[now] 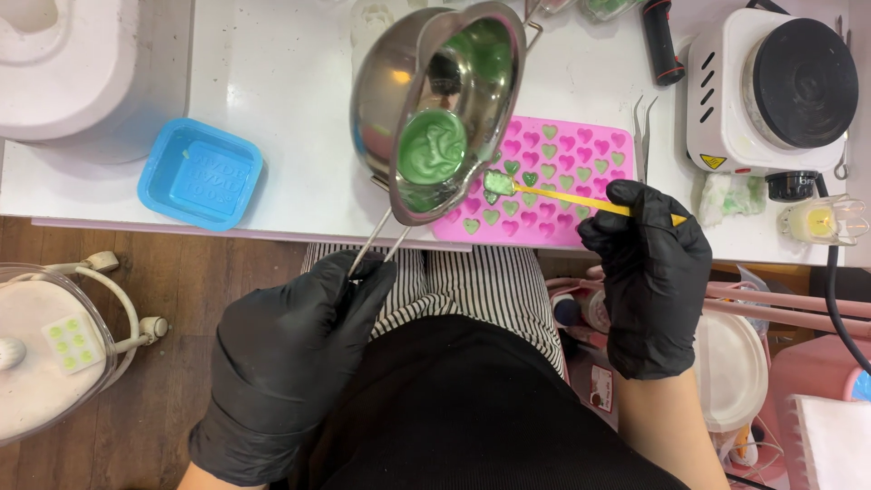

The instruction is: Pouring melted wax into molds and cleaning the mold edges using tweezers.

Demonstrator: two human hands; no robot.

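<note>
My left hand (290, 363) was clenched around the wire handle of the pot (435, 109), tilted over the pink mould (581, 154) by the table's (290, 82) near edge. My right hand (653, 272) pinched the yellow spatula (581, 200), fingers pressed together, at the spout. Open tabletop lay at ten o'clock; the hotplate (771, 91) crowded two o'clock.

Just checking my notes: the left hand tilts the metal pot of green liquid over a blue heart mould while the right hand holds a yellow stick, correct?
Not quite. The heart mould is pink, as the head view shows; the blue mould sits apart, further left. The left hand does tilt the metal pot, and the right hand holds the yellow stick.
</note>
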